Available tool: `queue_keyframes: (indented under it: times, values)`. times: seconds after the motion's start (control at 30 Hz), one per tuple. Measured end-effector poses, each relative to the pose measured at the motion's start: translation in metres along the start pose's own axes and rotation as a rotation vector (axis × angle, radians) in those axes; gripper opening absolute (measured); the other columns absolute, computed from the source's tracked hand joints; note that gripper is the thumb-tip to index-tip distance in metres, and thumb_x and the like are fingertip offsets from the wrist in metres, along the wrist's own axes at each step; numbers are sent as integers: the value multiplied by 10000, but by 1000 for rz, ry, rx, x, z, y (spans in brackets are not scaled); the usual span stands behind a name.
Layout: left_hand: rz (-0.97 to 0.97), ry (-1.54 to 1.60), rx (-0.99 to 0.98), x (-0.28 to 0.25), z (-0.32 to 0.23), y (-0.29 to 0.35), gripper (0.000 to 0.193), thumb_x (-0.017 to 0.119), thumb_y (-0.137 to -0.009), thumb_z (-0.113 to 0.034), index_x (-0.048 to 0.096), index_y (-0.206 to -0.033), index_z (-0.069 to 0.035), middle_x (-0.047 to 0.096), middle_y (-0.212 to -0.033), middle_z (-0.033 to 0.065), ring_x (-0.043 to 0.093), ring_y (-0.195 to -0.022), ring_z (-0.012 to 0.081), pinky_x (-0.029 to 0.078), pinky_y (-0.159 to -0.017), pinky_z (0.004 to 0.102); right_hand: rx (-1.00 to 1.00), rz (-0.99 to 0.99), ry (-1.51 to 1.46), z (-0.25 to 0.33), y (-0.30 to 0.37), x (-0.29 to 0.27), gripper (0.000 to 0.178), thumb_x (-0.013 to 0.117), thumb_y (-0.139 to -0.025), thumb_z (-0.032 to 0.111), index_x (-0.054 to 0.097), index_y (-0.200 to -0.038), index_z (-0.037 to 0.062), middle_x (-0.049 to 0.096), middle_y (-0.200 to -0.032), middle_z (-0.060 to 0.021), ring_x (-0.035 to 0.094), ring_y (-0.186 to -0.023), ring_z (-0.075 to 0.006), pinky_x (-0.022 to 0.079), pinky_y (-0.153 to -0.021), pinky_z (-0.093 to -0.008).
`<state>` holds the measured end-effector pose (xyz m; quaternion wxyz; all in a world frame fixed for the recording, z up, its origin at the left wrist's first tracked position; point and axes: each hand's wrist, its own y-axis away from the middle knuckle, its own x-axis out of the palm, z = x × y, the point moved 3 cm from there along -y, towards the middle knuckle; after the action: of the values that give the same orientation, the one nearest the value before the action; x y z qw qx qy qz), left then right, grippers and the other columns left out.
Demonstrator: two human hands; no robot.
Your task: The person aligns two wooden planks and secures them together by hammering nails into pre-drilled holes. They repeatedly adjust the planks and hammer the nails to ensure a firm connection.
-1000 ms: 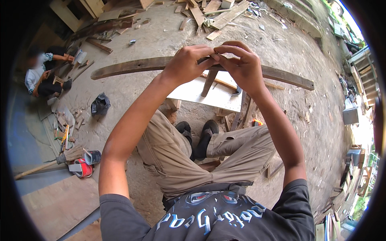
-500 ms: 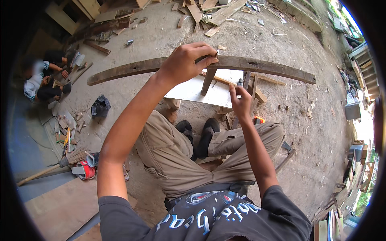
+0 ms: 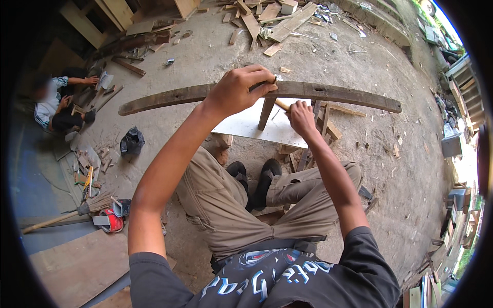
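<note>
My left hand is closed at the middle of a long, dark, slightly curved wooden bar. Between its thumb and fingertips sits a small dark nail-like piece, too small to make out fully. Below the bar, my right hand is wrapped around a light wooden handle; the tool's far end is hidden behind the bar. A short wooden post runs down from the bar over a white board in front of my knees.
Scrap wood is heaped at the far side. To the left lie a black bag, a broom and a red tape-like roll. Another person sits at the far left. Clutter lines the right edge.
My right hand has moved up and slightly left, closing around the wooden handle nearer the bar. The bar has shifted down a little at its left end; my left hand keeps its pinch.
</note>
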<state>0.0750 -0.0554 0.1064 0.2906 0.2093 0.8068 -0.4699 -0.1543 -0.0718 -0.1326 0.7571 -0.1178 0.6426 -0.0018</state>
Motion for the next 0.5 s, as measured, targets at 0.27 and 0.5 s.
queue_keyframes:
  times: [0.27,0.5]
  values:
    - [-3,-25,-33,1,2,2,157,755,-858,-136,688,-951,-29,710,-936,88,699,-825,264,558,-735,350,456,-165,-899,-25,104,-69,269,622,-988,240,625,-1064,-18,694,-753,-154,719,-750,-173,555,-542,-281]
    - [-30,-19,-10,-1,3,5,153,755,-859,-139,692,-945,-29,713,-942,93,701,-841,270,558,-745,351,454,47,-1982,43,178,-119,437,478,-1030,425,571,-1129,9,679,-975,-201,696,-859,-269,583,-807,-401]
